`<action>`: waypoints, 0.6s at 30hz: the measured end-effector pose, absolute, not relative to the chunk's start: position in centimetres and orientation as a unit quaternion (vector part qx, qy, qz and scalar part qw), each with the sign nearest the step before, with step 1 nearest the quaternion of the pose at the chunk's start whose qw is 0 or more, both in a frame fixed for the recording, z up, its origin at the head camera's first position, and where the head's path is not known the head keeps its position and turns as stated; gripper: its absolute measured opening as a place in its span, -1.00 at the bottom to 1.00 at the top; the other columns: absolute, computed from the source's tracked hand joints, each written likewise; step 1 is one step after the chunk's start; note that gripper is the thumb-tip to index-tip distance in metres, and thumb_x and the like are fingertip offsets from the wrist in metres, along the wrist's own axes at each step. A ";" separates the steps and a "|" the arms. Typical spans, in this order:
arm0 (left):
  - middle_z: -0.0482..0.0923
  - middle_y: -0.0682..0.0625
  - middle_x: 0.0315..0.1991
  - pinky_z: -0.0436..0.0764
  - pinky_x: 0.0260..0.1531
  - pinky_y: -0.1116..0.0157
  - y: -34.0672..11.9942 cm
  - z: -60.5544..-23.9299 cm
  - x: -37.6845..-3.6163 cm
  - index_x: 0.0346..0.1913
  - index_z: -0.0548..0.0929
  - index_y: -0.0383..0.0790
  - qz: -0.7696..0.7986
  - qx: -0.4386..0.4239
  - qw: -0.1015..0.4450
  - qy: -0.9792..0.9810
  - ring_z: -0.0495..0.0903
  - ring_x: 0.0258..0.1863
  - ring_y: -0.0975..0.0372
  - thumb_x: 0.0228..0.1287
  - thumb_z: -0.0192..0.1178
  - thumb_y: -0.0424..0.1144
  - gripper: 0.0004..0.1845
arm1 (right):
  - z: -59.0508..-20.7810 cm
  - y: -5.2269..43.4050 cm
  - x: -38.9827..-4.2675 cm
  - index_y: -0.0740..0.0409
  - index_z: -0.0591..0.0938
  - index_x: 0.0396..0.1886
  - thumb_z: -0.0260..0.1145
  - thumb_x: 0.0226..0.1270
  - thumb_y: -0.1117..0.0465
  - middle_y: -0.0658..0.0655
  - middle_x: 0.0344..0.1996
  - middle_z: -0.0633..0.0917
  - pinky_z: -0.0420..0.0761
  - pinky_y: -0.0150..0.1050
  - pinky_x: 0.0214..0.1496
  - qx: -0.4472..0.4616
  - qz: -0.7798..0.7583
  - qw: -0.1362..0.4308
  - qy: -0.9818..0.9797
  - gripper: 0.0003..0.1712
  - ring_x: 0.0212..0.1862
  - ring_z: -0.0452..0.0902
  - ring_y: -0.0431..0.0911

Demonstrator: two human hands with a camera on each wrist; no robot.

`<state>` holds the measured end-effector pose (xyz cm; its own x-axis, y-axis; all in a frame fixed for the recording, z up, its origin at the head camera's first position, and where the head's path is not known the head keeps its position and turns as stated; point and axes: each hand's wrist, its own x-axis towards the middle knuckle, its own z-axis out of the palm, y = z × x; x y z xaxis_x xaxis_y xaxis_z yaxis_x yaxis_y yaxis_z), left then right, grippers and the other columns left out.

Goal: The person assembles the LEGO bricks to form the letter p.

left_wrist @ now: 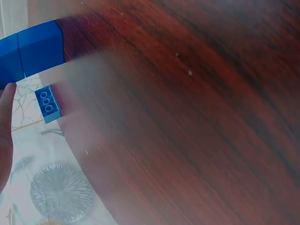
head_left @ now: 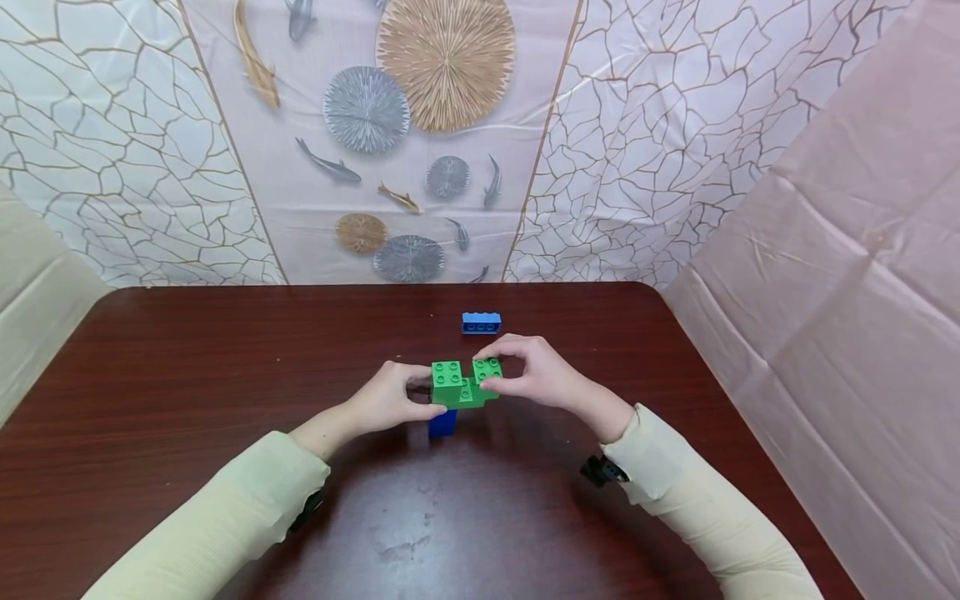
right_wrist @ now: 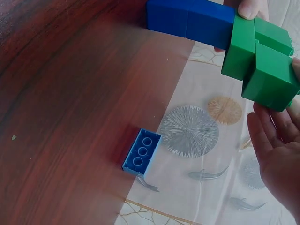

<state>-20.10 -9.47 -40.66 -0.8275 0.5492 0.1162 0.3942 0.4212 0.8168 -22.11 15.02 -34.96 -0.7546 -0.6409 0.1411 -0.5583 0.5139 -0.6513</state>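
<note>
Two dark blue bricks (right_wrist: 190, 18) are stacked as a column, which stands on the table in the right wrist view. Across its top sits a longer green brick (right_wrist: 240, 49), carrying two square green bricks side by side. My left hand (head_left: 390, 396) grips the stack from the left, thumb and fingers around the left square green brick (head_left: 447, 382). My right hand (head_left: 543, 377) pinches the right square green brick (head_left: 486, 368) between thumb and fingers; this brick overhangs the longer one. In the left wrist view, a finger (left_wrist: 5, 136) shows beside the dark blue column.
A lighter blue brick (head_left: 481, 323) lies on its side beyond the hands, its hollow underside facing me. The dark wooden table (head_left: 187, 375) ends at a patterned cloth backdrop (head_left: 442, 208). A plain cloth wall (head_left: 825, 250) rises along the right side.
</note>
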 end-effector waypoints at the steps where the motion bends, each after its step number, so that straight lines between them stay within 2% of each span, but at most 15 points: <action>1: 0.69 -0.10 -0.12 0.66 -0.13 0.26 -9.5 -40.7 -20.1 -0.01 0.60 -0.25 0.460 0.281 0.084 0.838 0.67 -0.09 0.20 0.08 0.34 -0.22 -0.61 | -34.9 15.0 -22.1 0.13 0.66 -0.10 0.43 0.06 0.19 0.08 -0.13 0.69 0.58 -0.22 -0.07 -0.345 -0.351 0.059 0.868 -0.64 -0.10 0.54 -0.13; 6: 0.69 -0.12 -0.11 0.66 -0.14 0.25 -9.5 -40.7 -20.0 0.01 0.59 -0.27 0.471 0.277 0.096 0.832 0.68 -0.10 0.19 0.08 0.34 -0.23 -0.59 | -35.2 15.1 -22.1 0.13 0.64 -0.04 0.41 0.09 0.17 0.10 -0.08 0.68 0.58 -0.27 -0.06 -0.329 -0.370 0.091 0.864 -0.61 -0.09 0.52 -0.12; 10: 0.68 -0.14 -0.10 0.66 -0.13 0.20 -9.5 -40.7 -19.9 0.02 0.59 -0.28 0.481 0.277 0.105 0.825 0.67 -0.09 0.17 0.07 0.34 -0.24 -0.58 | -35.5 15.4 -22.9 0.17 0.59 0.04 0.32 0.20 0.18 0.20 -0.03 0.66 0.59 -0.25 -0.05 -0.306 -0.416 0.122 0.848 -0.61 -0.05 0.54 0.00; 13: 0.68 -0.13 -0.10 0.66 -0.14 0.27 -9.4 -40.6 -20.0 0.02 0.59 -0.27 0.478 0.274 0.103 0.828 0.67 -0.09 0.18 0.07 0.34 -0.23 -0.58 | -35.7 15.5 -24.2 0.19 0.58 0.05 0.23 0.29 0.17 0.25 -0.02 0.66 0.59 -0.20 0.01 -0.273 -0.447 0.113 0.844 -0.64 0.00 0.55 0.06; 18: 0.68 -0.11 -0.10 0.66 -0.17 0.37 -9.4 -40.5 -20.0 0.02 0.59 -0.26 0.474 0.265 0.106 0.833 0.68 -0.10 0.20 0.07 0.34 -0.23 -0.59 | -36.6 15.6 -27.3 0.18 0.60 0.01 0.18 0.33 0.06 0.21 -0.02 0.65 0.60 -0.06 0.02 -0.175 -0.448 0.079 0.873 -0.63 -0.06 0.56 0.03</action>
<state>-20.05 -9.41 -40.47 -0.8372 0.5419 0.0739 0.3404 0.4106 0.8459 -27.32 15.59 -36.61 -0.9263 -0.3764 0.0191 -0.2353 0.5379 -0.8095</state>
